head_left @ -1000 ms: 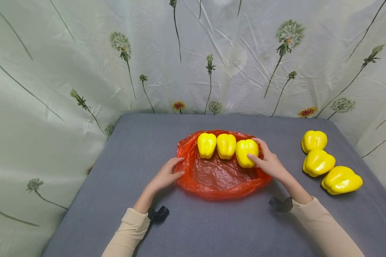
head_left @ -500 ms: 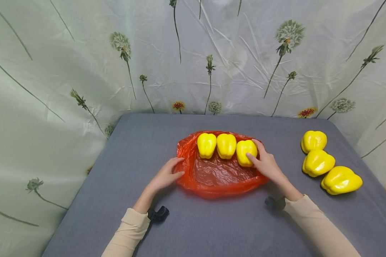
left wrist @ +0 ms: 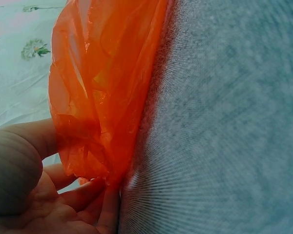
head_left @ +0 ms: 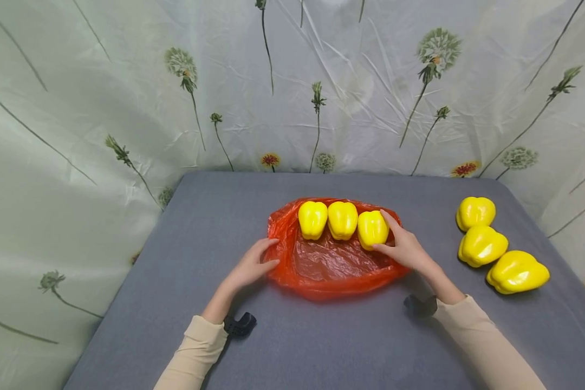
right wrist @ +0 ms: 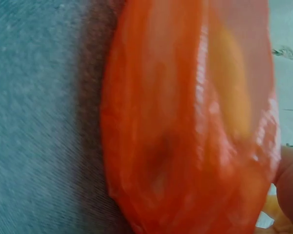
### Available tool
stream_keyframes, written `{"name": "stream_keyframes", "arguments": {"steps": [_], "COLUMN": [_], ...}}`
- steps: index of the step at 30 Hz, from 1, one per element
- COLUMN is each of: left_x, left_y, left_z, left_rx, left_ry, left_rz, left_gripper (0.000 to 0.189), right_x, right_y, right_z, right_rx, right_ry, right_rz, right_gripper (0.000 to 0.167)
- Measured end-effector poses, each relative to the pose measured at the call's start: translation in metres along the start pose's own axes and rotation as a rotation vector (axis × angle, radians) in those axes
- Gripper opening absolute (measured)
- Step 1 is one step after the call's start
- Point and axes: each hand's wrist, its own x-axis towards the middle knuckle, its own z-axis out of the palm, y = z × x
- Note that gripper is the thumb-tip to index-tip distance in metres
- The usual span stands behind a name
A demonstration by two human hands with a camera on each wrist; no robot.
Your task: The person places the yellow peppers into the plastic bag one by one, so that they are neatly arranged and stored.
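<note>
A red plastic bag (head_left: 331, 287) lies with its mouth spread wide on the grey table. Three yellow bell peppers sit along its far side: a left one (head_left: 313, 221), a middle one (head_left: 343, 221) and a right one (head_left: 372, 230). My right hand (head_left: 404, 249) holds the right pepper, thumb at its near end and fingers at its far right side. At the bag's left rim, my left hand (head_left: 251, 265) holds the plastic between thumb and fingers. The left wrist view shows the bag's end (left wrist: 102, 122) tucked into that hand. In the right wrist view, the bag's wall (right wrist: 185, 122) hides most of the right hand.
Right of the bag, three more yellow peppers lie in a slanting row: a far one (head_left: 475, 214), a middle one (head_left: 483, 246) and a near one (head_left: 518, 272). A flower-printed curtain (head_left: 361, 124) hangs behind the table (head_left: 214, 206) and along its sides.
The right pepper has shifted slightly left and away from me under my right hand. Its thumb has slid toward the pepper's near end. My left hand has stayed at the bag's rim.
</note>
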Motion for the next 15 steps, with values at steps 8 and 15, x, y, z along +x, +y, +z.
{"name": "stream_keyframes", "arguments": {"steps": [8,15], "left_x": [-0.0003,-0.0015], "left_y": [0.0004,0.0021], "left_z": [0.0001,-0.0013], "left_rx": [0.003,-0.003], "left_ry": [0.002,0.004], "left_rz": [0.001,0.011], "left_gripper": [0.051,0.051], "right_x": [0.0032,0.0056], "right_y": [0.0007,0.0018], "right_z": [0.0041,0.0059], "right_rx": [0.026,0.023], "right_ry": [0.039,0.048], "right_rz": [0.013,0.017], "right_gripper": [0.082,0.083]}}
